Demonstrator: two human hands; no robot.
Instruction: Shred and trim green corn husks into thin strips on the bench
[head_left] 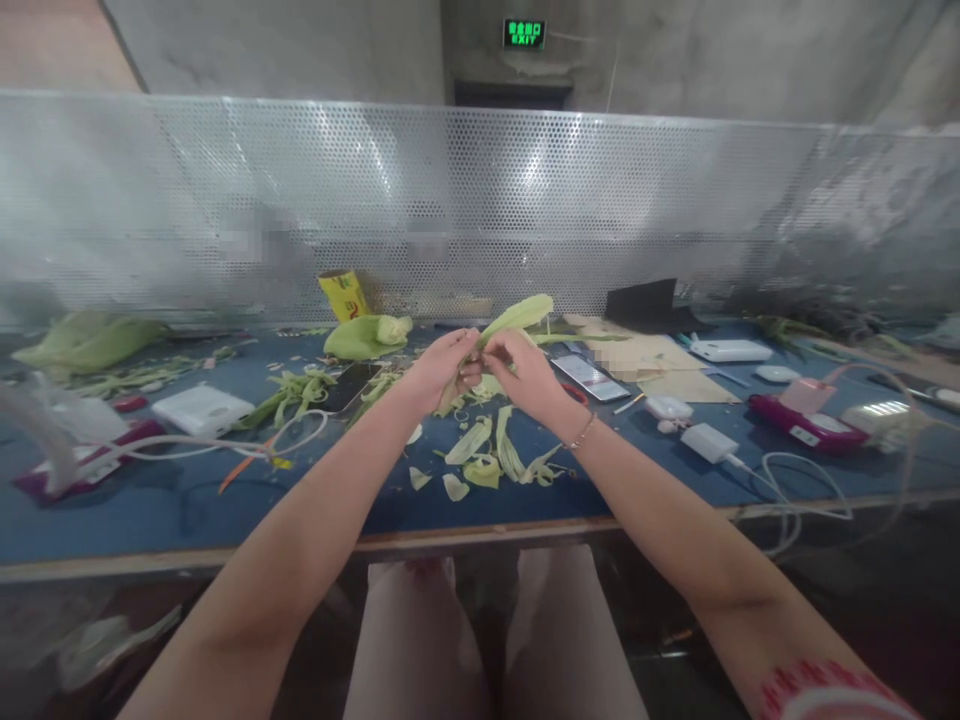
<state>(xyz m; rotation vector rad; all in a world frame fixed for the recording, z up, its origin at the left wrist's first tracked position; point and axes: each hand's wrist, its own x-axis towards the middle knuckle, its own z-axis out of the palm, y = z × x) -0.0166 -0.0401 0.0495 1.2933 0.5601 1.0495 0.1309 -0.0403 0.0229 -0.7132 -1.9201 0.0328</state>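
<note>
My left hand (448,366) and my right hand (519,368) meet above the middle of the table, fingers pinched together. Between them is a long pale-green leaf (529,312), its broad tip pointing up and to the right, away from me. The fingers cover its lower end. Torn leaf pieces (472,440) and curled strips lie on the table just under and in front of my hands. Beyond my left hand rests a bundle of light-green leaves (364,337) with a pale thick end. Shredded green strips (296,395) are heaped to its left.
The blue tabletop (420,512) is bounded behind by a perforated metal screen (517,200). A phone (590,377) lies right of my hands. White chargers (710,442), cables and purple power strips (806,425) sit at both sides. A yellow packet (345,295) stands at the back.
</note>
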